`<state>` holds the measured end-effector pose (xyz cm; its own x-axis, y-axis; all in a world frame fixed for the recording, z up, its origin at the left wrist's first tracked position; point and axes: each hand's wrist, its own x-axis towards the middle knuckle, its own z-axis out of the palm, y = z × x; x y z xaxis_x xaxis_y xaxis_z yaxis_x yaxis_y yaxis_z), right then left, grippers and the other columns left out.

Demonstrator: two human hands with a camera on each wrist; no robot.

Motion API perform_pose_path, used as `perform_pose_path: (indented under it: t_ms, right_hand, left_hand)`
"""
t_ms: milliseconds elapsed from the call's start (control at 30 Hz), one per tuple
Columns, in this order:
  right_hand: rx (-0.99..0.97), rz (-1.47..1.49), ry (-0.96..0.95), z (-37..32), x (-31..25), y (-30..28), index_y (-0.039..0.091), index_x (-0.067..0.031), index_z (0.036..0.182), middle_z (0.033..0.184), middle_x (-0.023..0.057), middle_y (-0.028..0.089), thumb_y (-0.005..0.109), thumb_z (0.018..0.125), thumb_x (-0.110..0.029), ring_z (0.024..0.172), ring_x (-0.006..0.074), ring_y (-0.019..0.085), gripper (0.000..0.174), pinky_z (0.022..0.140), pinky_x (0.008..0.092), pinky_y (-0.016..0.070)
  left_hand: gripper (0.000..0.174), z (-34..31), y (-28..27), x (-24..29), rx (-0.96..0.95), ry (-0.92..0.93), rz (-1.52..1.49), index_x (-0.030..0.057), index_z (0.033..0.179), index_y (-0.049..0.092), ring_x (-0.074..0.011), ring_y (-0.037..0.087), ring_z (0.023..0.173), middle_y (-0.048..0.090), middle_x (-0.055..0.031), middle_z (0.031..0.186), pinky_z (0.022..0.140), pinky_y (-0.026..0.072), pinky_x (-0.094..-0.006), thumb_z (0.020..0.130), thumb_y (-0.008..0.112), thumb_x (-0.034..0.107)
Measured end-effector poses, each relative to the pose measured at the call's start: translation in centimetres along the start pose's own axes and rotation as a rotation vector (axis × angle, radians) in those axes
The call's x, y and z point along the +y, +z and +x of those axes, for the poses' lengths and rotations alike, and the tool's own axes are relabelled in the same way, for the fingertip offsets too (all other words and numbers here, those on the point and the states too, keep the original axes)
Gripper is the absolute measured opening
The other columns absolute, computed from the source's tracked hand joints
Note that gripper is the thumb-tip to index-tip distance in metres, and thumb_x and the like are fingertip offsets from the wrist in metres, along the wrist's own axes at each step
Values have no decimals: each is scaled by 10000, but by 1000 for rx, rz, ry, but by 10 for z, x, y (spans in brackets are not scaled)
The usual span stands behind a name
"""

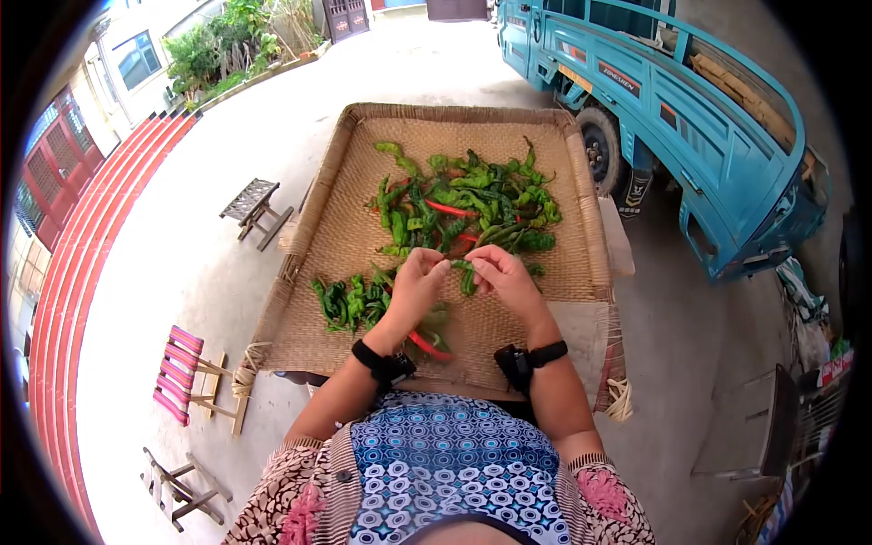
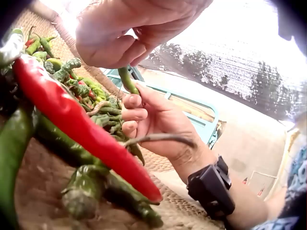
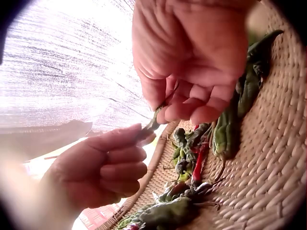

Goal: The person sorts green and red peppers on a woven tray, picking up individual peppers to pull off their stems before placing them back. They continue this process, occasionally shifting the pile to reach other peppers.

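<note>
Over the middle of a woven tray (image 1: 509, 336), both hands meet at one small green chili pepper (image 2: 127, 80). My left hand (image 1: 418, 289) pinches one end of it between thumb and fingertips. The other end is held in the thumb and fingers of my right hand (image 1: 510, 289), with a thin stem showing there in the right wrist view. Just beyond the hands lies a large heap of green peppers (image 1: 490, 195) with a few red ones. A smaller heap of green peppers (image 1: 350, 304) is left of my left wrist. Below that wrist lies a red pepper (image 2: 86, 124).
The tray has a raised rim (image 1: 454, 113). A blue cargo tricycle (image 1: 672, 118) is parked at the right. Left of the tray are a striped folding stool (image 1: 179, 374) and other small stools (image 1: 250, 202), with red steps (image 1: 100, 236) farther left.
</note>
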<state>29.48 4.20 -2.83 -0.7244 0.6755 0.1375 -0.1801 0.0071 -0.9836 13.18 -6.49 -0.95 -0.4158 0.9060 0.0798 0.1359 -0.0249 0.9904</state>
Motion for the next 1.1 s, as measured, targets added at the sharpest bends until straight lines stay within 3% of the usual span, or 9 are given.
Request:
perform_pose_path:
  t_ms: [133, 233, 367, 400, 700, 733, 833, 933, 1100]
  right_hand:
    - [225, 56, -14, 2, -1, -6, 610, -59, 1101, 763, -4, 586, 552, 984, -218, 612, 60, 531, 205, 547, 220, 464]
    - [428, 214, -35, 2, 0, -13, 609, -63, 1127, 780, 9, 620, 553, 989, -214, 627, 79, 573, 213, 573, 219, 496]
    - [511, 532, -216, 2, -1, -24, 299, -21, 1436, 1201, 127, 599, 620, 948, -274, 766, 124, 641, 636, 671, 286, 572]
    - [482, 543, -206, 2, 1, -30, 130, -17, 1494, 1352, 162, 503, 617, 946, -256, 788, 151, 643, 771, 681, 307, 577]
    - [493, 476, -282, -2, -7, -23, 25, -92, 1527, 1450, 178, 401, 545, 972, -180, 864, 186, 639, 765, 730, 332, 579]
    - [465, 441, -319, -1, -6, -25, -79, -131, 1529, 1424, 206, 430, 555, 967, -178, 872, 188, 646, 848, 717, 333, 592]
    - [483, 385, -322, -3, -13, -20, 138, -95, 1524, 1314, 169, 544, 543, 976, -199, 845, 165, 648, 689, 694, 305, 578]
    - [271, 327, -157, 0, -5, -25, 433, -69, 1391, 1119, 98, 649, 538, 981, -222, 807, 122, 647, 450, 661, 263, 545]
    - [27, -68, -46, -1, -6, -6, 577, -66, 1217, 975, 26, 664, 567, 962, -218, 747, 82, 614, 297, 649, 231, 489]
  left_hand:
    - [215, -1, -11, 17, 64, 2, 6, 5, 1069, 525, -95, 525, 634, 555, -18, 715, 569, 437, -255, 949, 586, 172]
    - [176, 8, -21, 2, 3, 119, 347, 0, 1016, 555, -126, 541, 635, 556, -30, 713, 586, 458, -281, 940, 584, 156]
    - [208, 18, -29, -39, -151, 242, 845, 70, 993, 615, -292, 596, 853, 589, -130, 903, 742, 503, -395, 849, 651, 216]
    - [227, 16, -29, -35, -216, 221, 927, 96, 977, 637, -353, 567, 954, 582, -169, 968, 815, 492, -447, 812, 670, 248]
    - [218, -1, -19, -27, -278, 331, 1212, 90, 970, 610, -332, 577, 973, 618, -121, 954, 836, 485, -431, 780, 674, 178]
    - [216, 0, -21, -30, -312, 329, 1194, 89, 972, 605, -333, 578, 973, 618, -122, 955, 835, 486, -430, 780, 669, 164]
    - [220, 2, -27, -28, -421, 303, 1134, 91, 985, 596, -341, 580, 984, 612, -131, 973, 828, 493, -440, 777, 649, 137]
    - [227, 1, -31, -19, -499, 266, 1081, 100, 996, 597, -357, 587, 996, 612, -142, 997, 815, 504, -463, 774, 630, 135]
    - [217, -7, -30, -11, -497, 268, 1058, 78, 936, 570, -341, 618, 895, 645, -121, 886, 763, 492, -439, 749, 679, 99]
